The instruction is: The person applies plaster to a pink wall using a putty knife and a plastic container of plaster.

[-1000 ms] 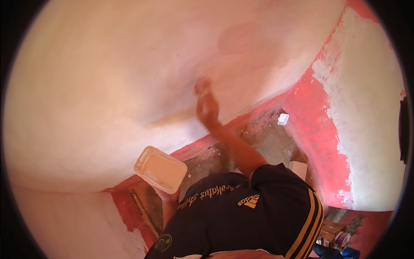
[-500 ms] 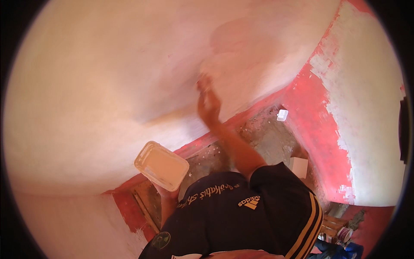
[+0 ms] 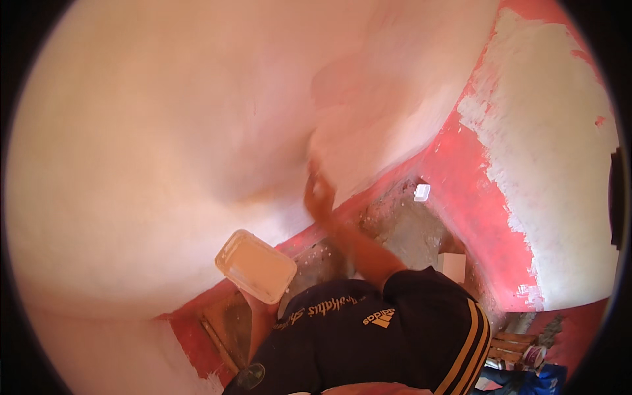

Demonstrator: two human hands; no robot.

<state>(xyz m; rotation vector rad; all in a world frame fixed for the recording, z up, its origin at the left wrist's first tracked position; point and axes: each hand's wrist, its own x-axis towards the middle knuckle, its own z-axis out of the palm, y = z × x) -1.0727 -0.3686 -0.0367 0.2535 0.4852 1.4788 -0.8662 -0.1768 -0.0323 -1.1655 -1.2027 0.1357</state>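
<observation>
My left hand (image 3: 263,307) holds up a rectangular plastic tub (image 3: 255,264) from below. Cream-coloured paint fills its base, and most of my fingers are hidden under it. Further up, my right hand (image 3: 320,196) is closed close to the wall (image 3: 151,125), its arm stretched forward. Whatever sits in its fingers is blurred; a small brownish tip shows at the wall. Around that spot the pale coat thins to a pinkish patch (image 3: 368,85).
Along the wall's foot runs a red band. The right-hand wall (image 3: 559,151) is part white, part red (image 3: 461,164). On the stained floor lie a small white container (image 3: 422,192) and a pale box (image 3: 452,267). Wooden slats (image 3: 510,345) and blue cloth (image 3: 546,380) lie at lower right.
My right hand has come down along the wall, nearer to me. The tub sits slightly lower and further right in view, while the view itself has shifted a little.
</observation>
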